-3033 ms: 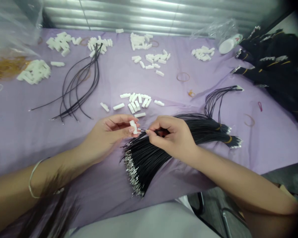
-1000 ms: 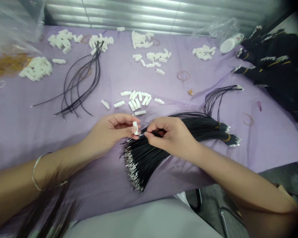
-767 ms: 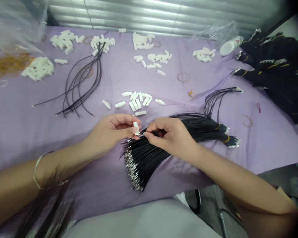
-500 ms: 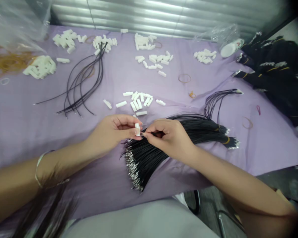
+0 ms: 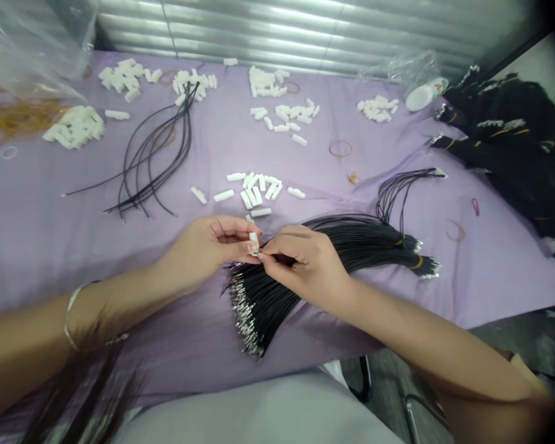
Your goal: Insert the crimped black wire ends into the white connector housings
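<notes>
Between thumb and fingers, my left hand pinches a small white connector housing, tilted slightly. My right hand is closed in a pinch at the lower right side of that housing, on a black wire whose end is mostly hidden by the fingertips. Both hands are over a thick bundle of black wires with bare metal terminals fanned toward the lower left. Just beyond the hands lies a loose group of white connector housings.
Wires joined to a housing lie at left; another such set rests at right. More housing piles line the back of the purple cloth. Rubber bands are at far left, black wire bundles at far right.
My right hand has moved slightly left, bringing its fingertips against the housing and closing the small gap where a wire end showed. The left hand keeps its pinch. The view has shifted a little.
</notes>
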The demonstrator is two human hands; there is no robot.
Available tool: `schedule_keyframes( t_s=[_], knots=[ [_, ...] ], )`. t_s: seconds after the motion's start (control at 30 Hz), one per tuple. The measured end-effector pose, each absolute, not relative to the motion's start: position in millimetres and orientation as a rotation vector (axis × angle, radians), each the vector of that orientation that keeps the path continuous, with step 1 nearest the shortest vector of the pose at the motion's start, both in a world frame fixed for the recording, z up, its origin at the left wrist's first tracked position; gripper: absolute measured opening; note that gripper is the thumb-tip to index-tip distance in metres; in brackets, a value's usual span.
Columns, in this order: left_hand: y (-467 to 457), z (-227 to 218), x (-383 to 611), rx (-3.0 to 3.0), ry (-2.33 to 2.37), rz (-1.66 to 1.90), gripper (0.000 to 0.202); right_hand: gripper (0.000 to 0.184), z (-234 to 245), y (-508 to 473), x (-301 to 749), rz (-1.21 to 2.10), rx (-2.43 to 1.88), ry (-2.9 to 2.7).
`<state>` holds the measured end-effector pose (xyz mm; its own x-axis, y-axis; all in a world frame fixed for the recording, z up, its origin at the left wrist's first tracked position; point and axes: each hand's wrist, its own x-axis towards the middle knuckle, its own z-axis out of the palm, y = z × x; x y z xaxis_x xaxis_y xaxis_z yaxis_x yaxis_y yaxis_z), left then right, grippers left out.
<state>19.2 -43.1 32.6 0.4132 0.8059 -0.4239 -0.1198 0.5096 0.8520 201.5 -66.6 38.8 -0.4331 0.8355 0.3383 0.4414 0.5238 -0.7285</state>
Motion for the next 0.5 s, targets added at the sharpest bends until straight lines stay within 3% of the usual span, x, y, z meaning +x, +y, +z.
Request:
schedule_keyframes(
  t_s=[0.5],
  knots=[
    [-43, 28, 17, 0.899, 0.932, 0.696, 0.015, 0.011, 50, -62, 212, 0.813, -1.088, -2.049]
  ],
)
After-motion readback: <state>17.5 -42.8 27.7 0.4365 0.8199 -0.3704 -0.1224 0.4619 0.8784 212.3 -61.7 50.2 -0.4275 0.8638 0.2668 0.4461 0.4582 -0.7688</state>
